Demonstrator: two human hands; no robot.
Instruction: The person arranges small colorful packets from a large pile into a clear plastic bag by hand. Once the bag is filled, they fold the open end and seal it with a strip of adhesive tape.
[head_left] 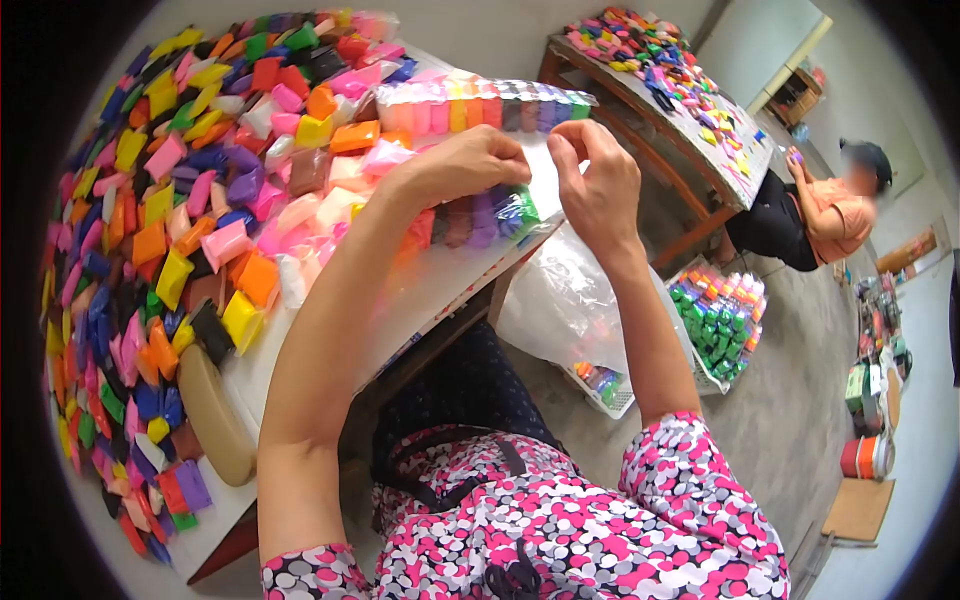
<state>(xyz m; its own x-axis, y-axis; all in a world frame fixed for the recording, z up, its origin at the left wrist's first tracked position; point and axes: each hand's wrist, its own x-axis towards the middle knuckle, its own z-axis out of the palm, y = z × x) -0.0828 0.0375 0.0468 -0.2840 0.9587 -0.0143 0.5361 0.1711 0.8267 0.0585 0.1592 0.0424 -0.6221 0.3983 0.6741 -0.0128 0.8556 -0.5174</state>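
Note:
My left hand (470, 165) is over the table's front edge, its fingers curled down and closed. Beneath it lies a clear plastic bag of coloured packets (485, 215), showing red, brown, purple and green in a row. Whatever the left fingertips grip is hidden. My right hand (603, 185) is raised just to the right, thumb and fingers pinched together. Anything in that pinch is too small to make out. Behind both hands rests another clear bag with a row of packets (470, 112), running from pink through orange to black, blue and green.
A big heap of coloured packets (205, 170) covers the table's left side, with a tan oval object (215, 415) at its front. Right of the table are a translucent plastic sheet (560, 290) and a basket of filled bags (720, 320). A person (830, 210) sits at another table (690, 110).

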